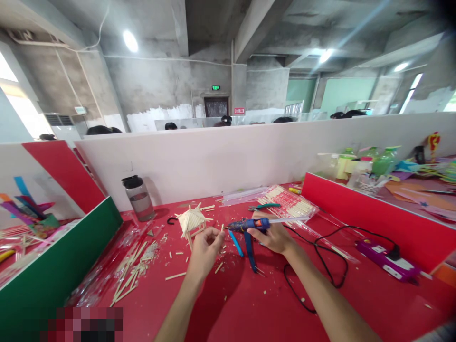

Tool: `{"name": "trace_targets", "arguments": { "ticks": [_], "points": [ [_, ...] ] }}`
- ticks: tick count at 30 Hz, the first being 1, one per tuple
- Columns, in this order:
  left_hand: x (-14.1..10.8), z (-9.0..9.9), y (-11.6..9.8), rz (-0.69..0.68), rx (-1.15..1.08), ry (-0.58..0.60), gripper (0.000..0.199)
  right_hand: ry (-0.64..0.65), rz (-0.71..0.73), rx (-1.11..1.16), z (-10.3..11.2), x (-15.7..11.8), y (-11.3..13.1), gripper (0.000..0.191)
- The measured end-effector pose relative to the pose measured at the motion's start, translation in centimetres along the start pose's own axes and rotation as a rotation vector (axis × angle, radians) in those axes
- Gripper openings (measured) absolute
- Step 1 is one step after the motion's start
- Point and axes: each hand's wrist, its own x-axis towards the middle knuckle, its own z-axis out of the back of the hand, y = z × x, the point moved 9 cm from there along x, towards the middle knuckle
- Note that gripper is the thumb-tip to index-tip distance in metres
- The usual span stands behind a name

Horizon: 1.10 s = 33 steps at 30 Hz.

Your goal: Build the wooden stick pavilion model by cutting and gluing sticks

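Note:
My left hand (205, 248) pinches a short piece of wooden stick (223, 227) between thumb and fingertips. My right hand (276, 236) is closed around a blue glue gun (244, 224). Its nozzle points left, at or close to the stick piece; contact is too small to tell. A clear glue stick (290, 219) juts from the gun's back. Just beyond my left hand stands a small stick-built model house (192, 219) with a sloped roof, its lower part partly hidden by the hand. A light blue pen-like tool (236, 243) lies on the table under the nozzle.
Loose sticks (130, 280) and plastic wrap lie left; packed sticks (288, 202) and green-handled pliers (267, 206) lie behind. A water bottle (138, 198) stands at back left. A black cord (331, 280) loops to a purple power strip (388, 260). Low green (71, 251) and red (370, 218) dividers flank the table.

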Motion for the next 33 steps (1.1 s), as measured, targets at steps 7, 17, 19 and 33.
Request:
{"name": "trace_targets", "arguments": {
  "ticks": [7, 17, 19, 33],
  "points": [
    [0.0, 0.0, -0.1, 0.004, -0.01, 0.003, 0.036, -0.014, -0.005, 0.004, 0.3, 0.0, 0.2, 0.041],
    [0.0, -0.2, -0.2, 0.008, -0.03, 0.019, 0.034, -0.055, -0.037, 0.001, 0.8, 0.1, 0.1, 0.041],
    [0.0, -0.1, -0.2, 0.01, -0.03, 0.017, 0.034, -0.037, -0.028, 0.004, 0.6, 0.1, 0.1, 0.041],
    [0.1, 0.2, -0.1, 0.058, -0.062, -0.012, 0.039, 0.09, 0.015, 0.174, -0.4, 0.0, 0.5, 0.025]
  ]
}}
